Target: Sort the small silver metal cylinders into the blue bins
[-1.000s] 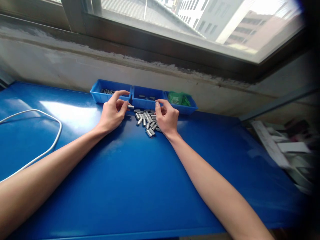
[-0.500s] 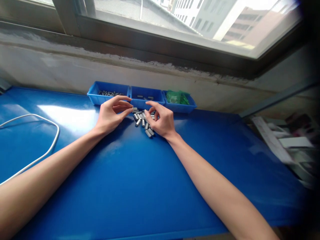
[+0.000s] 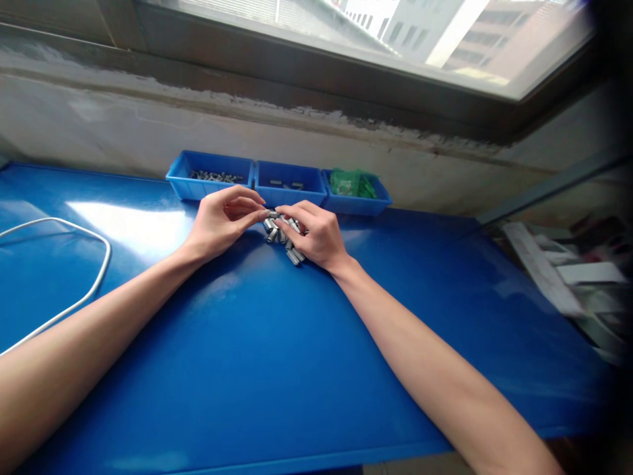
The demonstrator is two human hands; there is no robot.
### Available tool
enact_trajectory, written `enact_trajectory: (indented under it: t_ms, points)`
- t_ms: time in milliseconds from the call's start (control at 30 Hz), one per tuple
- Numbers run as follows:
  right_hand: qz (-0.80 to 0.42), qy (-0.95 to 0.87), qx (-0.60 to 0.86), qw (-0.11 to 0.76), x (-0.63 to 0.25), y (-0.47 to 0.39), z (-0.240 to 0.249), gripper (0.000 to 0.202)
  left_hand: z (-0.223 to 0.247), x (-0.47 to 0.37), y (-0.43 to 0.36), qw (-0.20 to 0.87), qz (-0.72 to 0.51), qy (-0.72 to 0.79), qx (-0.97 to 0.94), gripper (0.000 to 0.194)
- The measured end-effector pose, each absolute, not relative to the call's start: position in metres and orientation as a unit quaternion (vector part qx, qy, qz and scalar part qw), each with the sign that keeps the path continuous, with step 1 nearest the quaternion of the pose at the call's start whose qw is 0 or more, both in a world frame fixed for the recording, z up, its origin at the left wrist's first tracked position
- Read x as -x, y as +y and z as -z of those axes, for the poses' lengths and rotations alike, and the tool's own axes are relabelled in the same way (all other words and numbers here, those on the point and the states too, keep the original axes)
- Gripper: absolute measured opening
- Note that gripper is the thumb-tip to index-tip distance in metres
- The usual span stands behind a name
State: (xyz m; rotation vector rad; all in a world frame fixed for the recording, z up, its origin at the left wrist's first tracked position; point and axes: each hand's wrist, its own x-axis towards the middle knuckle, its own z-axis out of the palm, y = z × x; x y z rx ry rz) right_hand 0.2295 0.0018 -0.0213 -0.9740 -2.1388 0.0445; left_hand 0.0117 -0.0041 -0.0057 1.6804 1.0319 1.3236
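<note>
My left hand (image 3: 220,221) pinches a small grey metal piece (image 3: 272,214) between thumb and fingertips, just above the pile. From the other side, my right hand (image 3: 316,231) has its thumb and forefinger closed in around the right end of that same piece. Under and between both hands lies a loose pile of short grey metal pieces (image 3: 295,256), which look like little bars or tubes. The right hand's fingers cover part of this pile.
Three blue bins stand along the wall: the left bin (image 3: 182,188) holds many small metal parts, the middle bin (image 3: 291,196) a few bars, the right bin (image 3: 359,206) green bags (image 3: 352,183). A white cable (image 3: 101,264) curves over the blue table (image 3: 257,369) at left.
My right hand has moved left and its thumb and forefinger have closed in on the piece held by my left hand. The whole view has shifted slightly.
</note>
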Motion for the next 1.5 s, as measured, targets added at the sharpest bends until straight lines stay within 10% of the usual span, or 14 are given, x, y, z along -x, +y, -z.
enact_trajectory:
  t_ms: [1200,1500]
  points:
    - [-0.062,-0.656,0.572,0.488,-0.233,0.019,0.025,0.035,0.012,-0.013,-0.011,0.074,-0.331,0.401,-0.851,0.021]
    - [-0.057,-0.664,0.558,0.494,-0.232,0.016,0.022,0.033,0.009,-0.013,-0.008,0.194,-0.449,0.429,-0.76,0.023]
